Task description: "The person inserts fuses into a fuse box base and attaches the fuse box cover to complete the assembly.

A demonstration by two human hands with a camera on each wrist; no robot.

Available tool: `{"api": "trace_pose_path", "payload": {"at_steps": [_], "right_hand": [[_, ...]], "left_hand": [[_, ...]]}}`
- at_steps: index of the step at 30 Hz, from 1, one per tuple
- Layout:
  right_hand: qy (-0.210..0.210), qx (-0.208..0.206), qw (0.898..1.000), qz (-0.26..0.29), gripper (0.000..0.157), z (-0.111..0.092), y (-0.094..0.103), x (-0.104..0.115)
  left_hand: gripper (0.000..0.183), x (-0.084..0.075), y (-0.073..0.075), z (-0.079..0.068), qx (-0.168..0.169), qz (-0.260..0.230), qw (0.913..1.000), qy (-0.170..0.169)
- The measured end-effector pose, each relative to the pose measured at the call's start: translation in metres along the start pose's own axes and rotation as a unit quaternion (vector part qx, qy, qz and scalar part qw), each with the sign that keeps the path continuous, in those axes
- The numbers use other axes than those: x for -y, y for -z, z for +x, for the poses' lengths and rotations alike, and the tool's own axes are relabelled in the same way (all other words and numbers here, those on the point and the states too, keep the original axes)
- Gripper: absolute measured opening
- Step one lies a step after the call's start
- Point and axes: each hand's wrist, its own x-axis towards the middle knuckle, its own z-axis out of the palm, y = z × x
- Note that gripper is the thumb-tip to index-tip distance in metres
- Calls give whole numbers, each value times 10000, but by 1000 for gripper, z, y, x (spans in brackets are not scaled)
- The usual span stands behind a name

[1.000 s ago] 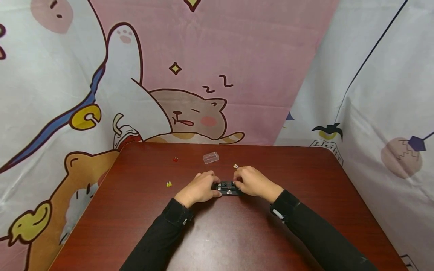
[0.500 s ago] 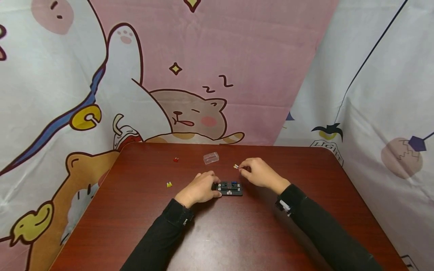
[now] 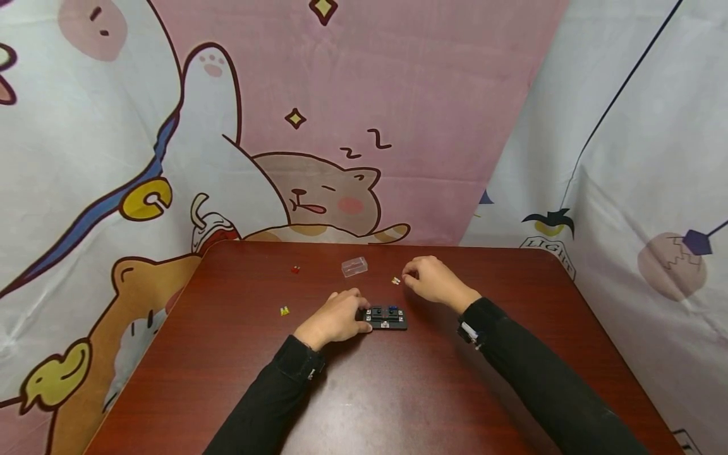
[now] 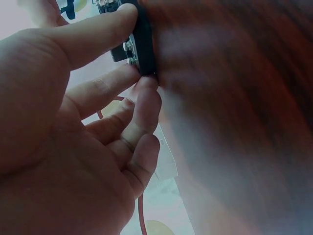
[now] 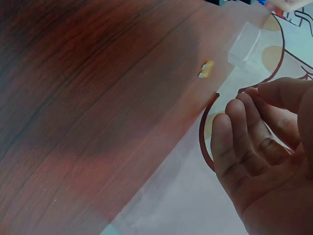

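Note:
My left hand (image 3: 335,317) grips the left end of a black fuse block (image 3: 394,325) between thumb and fingers. The block lies on the table, with metal terminals and a small blue piece (image 3: 393,308) on its right side. In the left wrist view, the thumb presses one side of the fuse block (image 4: 145,51) and fingertips touch its end. Above the table at right, my right hand (image 3: 435,281) has its thumb and index fingertips close together; nothing plainly shows between them. Just left of it lies a pale yellowish blade fuse (image 3: 395,280), apart from the fingers.
A clear plastic cover (image 3: 355,266) lies behind the block. To the left are a red blade fuse (image 3: 295,269) and a yellow blade fuse (image 3: 284,311). A printed cloth (image 3: 432,158) hangs behind the brown table's (image 3: 364,392) far edge.
My right hand has left the fuse block, moved back and right to beside the pale fuse, then a little farther back. The blue piece came into view. My left hand has stayed put.

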Motion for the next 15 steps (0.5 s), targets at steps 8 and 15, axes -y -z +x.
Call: {"api": "trace_pose_path", "payload": {"at_steps": [8,15], "right_hand": [[-177,273,9989,-337,19,16,-12,-1],[-316,536,9965,-551,17,29,-19,-1]], "left_hand": [[44,1,0,0,-2,-19,10000,-18],[44,1,-1,-1,26,-49,10000,44]]}}
